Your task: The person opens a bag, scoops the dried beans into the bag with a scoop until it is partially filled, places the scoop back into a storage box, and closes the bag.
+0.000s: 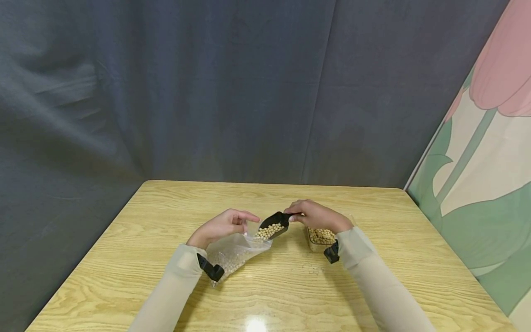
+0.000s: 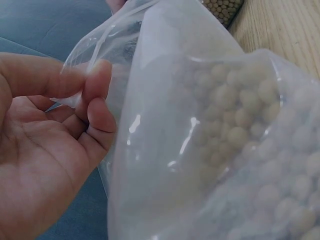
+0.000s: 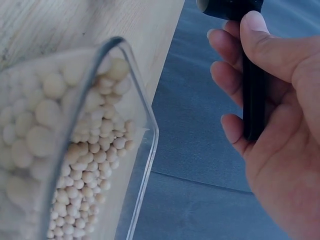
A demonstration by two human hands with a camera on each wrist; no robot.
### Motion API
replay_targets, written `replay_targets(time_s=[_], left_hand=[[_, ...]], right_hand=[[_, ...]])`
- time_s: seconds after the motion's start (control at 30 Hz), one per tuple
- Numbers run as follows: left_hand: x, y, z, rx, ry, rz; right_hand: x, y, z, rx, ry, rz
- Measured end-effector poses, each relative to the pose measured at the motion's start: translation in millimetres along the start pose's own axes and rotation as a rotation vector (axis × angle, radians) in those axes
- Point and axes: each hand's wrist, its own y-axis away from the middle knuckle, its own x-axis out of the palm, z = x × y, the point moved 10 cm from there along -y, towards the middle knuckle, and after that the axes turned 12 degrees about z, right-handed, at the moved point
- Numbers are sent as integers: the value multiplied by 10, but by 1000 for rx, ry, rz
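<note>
Black scoop point(image 1: 280, 218) holding pale beans point(image 1: 270, 231), handle point(image 3: 253, 102) gripped by right hand point(image 1: 316, 215), lip at mouth of translucent bag point(image 1: 236, 250), edge pinched by left hand point(image 1: 224, 226), clear container point(image 1: 317, 247) near right wrist.

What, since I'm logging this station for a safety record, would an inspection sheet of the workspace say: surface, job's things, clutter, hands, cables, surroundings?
Surface: wood-grain table; faint marks near the box, too unclear to name.
Job's things: clear bag partly filled with beans; black scoop, loaded, at the bag's mouth; clear box with beans.
Clutter: nothing seen.
Hands: left hand pinches the bag's edge; right hand grips the scoop's handle.
Cables: nothing seen.
Surroundings: dark curtain behind; flower print at right.
</note>
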Motion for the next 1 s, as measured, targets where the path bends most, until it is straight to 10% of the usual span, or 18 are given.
replay_targets(time_s=[1.0], left_hand=[[-26,1,13,-12,-8,-21]], right_hand=[[-195,-19,217,-3,227,-46]])
